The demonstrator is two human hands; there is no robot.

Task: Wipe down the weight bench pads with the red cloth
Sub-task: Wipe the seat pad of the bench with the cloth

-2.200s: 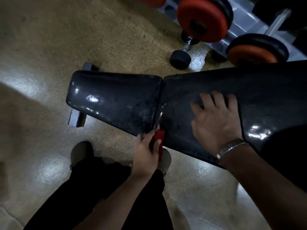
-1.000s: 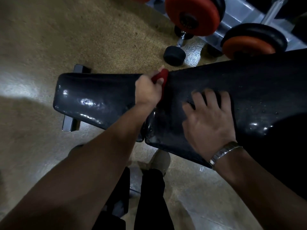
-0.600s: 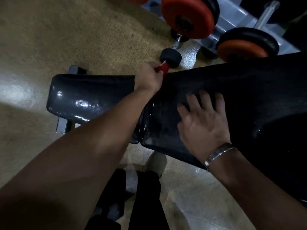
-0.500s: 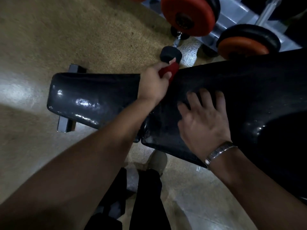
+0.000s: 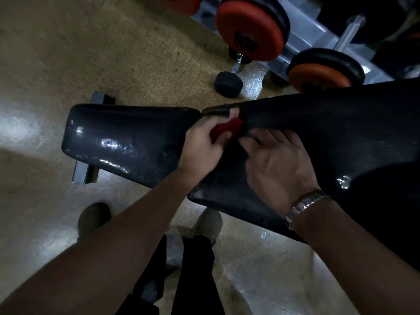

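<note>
The black weight bench spans the view, with its seat pad [image 5: 127,137] on the left and its long back pad [image 5: 329,123] on the right. My left hand [image 5: 202,146] grips the bunched red cloth [image 5: 223,129] in the gap between the two pads, near the far edge. My right hand [image 5: 277,169], with a metal watch at the wrist, lies flat with spread fingers on the back pad, just right of the cloth. Most of the cloth is hidden in my left fist.
A small black dumbbell [image 5: 228,84] lies on the floor beyond the bench. Behind it a metal rack [image 5: 302,35] holds red and black weight plates [image 5: 250,30]. The bench's steel foot [image 5: 84,176] sticks out at the left. My shoes [image 5: 209,223] stand under the near edge.
My left hand has pulled the cloth back toward me along the gap from the bench's far edge. The right hand stays on the back pad.
</note>
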